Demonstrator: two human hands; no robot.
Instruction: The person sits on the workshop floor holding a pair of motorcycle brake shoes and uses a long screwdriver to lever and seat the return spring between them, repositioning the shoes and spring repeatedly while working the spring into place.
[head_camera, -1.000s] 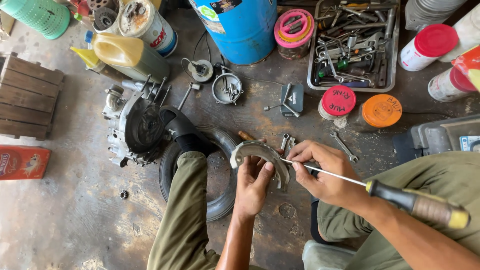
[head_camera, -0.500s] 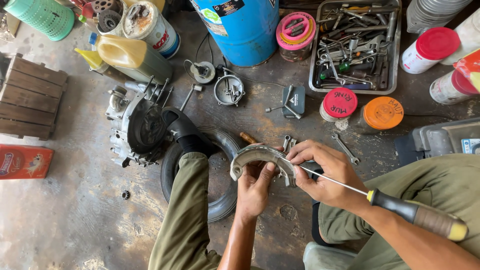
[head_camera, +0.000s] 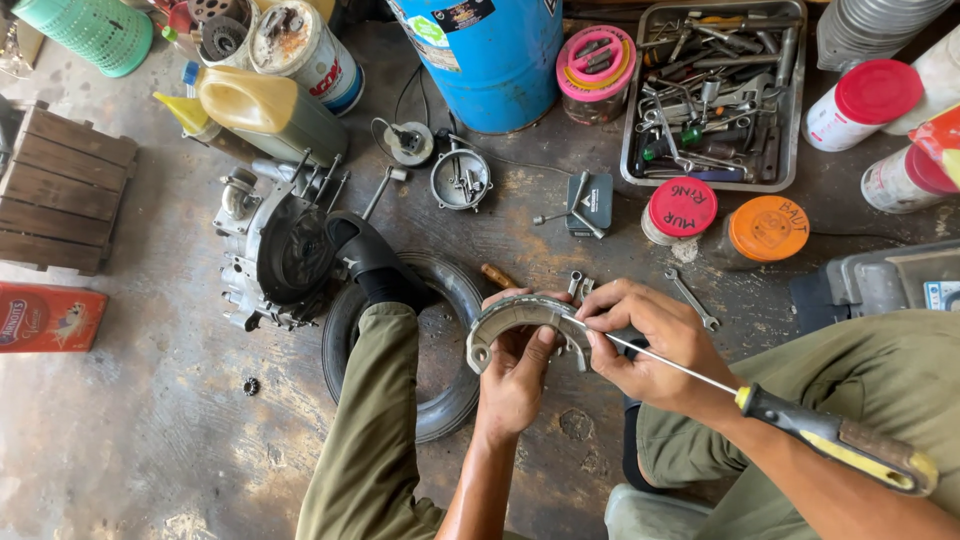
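My left hand (head_camera: 517, 375) grips a curved grey brake shoe (head_camera: 508, 318) from below, holding it just above the floor between my knees. My right hand (head_camera: 655, 345) pinches the right end of the shoe. It also holds the thin shaft of a long screwdriver (head_camera: 830, 438), whose black and yellow handle lies back along my right forearm. A small black tyre (head_camera: 440, 340) lies on the floor under my left leg, beside a grey engine case (head_camera: 275, 255).
A metal tray of tools (head_camera: 712, 90), a blue drum (head_camera: 480, 55), red- and orange-lidded jars (head_camera: 680, 208), a yellow oil bottle (head_camera: 265, 110), a wooden pallet (head_camera: 60, 185) and loose spanners lie around on the stained concrete floor.
Both hands have turned and lifted the brake shoe slightly. The screwdriver handle has shifted a little right along my forearm.
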